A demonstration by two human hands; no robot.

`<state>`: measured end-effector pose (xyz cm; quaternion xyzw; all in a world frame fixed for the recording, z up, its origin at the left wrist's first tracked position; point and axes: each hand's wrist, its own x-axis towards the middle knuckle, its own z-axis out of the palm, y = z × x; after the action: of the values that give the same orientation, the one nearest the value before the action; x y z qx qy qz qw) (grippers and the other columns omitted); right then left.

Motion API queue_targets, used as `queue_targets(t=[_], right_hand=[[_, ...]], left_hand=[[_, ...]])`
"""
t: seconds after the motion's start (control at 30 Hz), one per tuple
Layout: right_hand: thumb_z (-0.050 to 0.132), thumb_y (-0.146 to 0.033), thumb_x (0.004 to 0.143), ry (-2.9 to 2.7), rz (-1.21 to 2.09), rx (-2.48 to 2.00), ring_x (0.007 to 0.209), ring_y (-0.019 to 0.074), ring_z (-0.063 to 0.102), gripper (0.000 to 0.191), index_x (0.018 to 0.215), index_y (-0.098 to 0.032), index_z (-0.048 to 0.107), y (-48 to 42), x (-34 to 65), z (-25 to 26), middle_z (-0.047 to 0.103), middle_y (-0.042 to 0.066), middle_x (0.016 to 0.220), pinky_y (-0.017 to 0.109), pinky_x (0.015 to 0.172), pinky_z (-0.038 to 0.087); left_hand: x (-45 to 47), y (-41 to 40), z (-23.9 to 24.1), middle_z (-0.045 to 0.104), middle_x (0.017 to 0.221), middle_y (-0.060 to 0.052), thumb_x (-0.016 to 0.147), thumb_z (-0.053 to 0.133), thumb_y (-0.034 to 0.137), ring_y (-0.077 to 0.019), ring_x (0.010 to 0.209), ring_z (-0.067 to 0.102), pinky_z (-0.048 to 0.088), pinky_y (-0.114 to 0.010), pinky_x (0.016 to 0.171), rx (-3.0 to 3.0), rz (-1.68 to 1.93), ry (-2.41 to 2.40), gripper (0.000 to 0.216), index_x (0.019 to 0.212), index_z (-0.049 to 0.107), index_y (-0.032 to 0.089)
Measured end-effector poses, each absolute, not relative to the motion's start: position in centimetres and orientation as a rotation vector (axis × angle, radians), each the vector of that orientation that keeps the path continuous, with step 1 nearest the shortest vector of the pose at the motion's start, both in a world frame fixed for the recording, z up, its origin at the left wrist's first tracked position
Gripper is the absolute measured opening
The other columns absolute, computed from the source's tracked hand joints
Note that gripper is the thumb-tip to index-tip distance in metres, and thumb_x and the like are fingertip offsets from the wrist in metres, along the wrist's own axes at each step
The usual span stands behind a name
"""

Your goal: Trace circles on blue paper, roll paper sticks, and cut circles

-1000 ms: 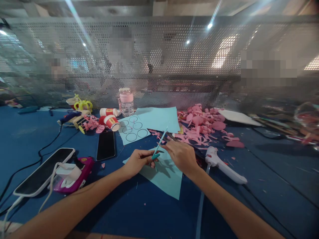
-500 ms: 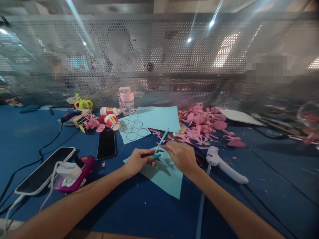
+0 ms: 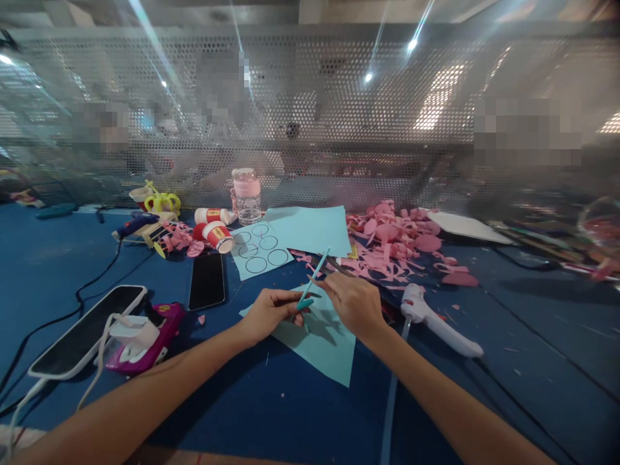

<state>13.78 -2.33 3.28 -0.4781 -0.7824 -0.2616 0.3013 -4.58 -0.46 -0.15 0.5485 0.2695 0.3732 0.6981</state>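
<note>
My left hand [image 3: 272, 314] is closed in a pinch on a narrow light-blue paper strip [image 3: 318, 268], near a small teal oval piece [image 3: 305, 303] at its lower end. The strip slants up and to the right, away from my left fingers. My right hand [image 3: 356, 300] is closed, its fingertips against the strip just above that piece. Whether the oval is part of the strip, I cannot tell. Beneath both hands lies a light-blue paper sheet [image 3: 325, 352], partly hidden by them.
A printed circle sheet [image 3: 261, 248] and more blue paper [image 3: 314, 227] lie ahead, beside pink paper scraps [image 3: 387, 242]. A white glue gun [image 3: 438, 326] is at right. Left are a phone [image 3: 206, 281], a charging phone [image 3: 92, 332], paper cups [image 3: 217, 237] and a bottle [image 3: 247, 200].
The blue strip and the right fingertips have shifted slightly to the right. My left hand stays almost in place, still pinching. The items on the table have not moved.
</note>
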Motion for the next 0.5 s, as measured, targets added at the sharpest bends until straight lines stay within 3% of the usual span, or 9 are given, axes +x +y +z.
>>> queue_targets(t=[0.13,0.5], right_hand=[[0.035,-0.034,0.093,-2.199,-0.618,-1.219,0.051,0.0083,0.05,0.042,0.062,-0.017,0.058,-2.41,13.32,3.07,0.058,-0.001,0.056,0.023,0.052,0.025],[0.038,-0.035,0.091,-2.103,-0.617,-1.259,0.049,0.0086,0.049,0.041,0.059,-0.017,0.056,-2.45,13.66,3.51,0.055,0.0,0.052,0.022,0.051,0.025]], left_hand=[[-4.72,-0.39,-0.08,0.061,0.064,-0.002,0.064,0.072,0.039,-0.0094,0.056,0.055,0.048,-0.025,0.063,1.248,0.818,0.6,0.036,0.087,0.07,0.011],[-4.76,-0.36,-0.33,0.062,0.067,-0.003,0.067,0.07,0.041,-0.0095,0.058,0.053,0.047,-0.025,0.063,1.298,0.838,0.62,0.041,0.096,0.069,0.012]])
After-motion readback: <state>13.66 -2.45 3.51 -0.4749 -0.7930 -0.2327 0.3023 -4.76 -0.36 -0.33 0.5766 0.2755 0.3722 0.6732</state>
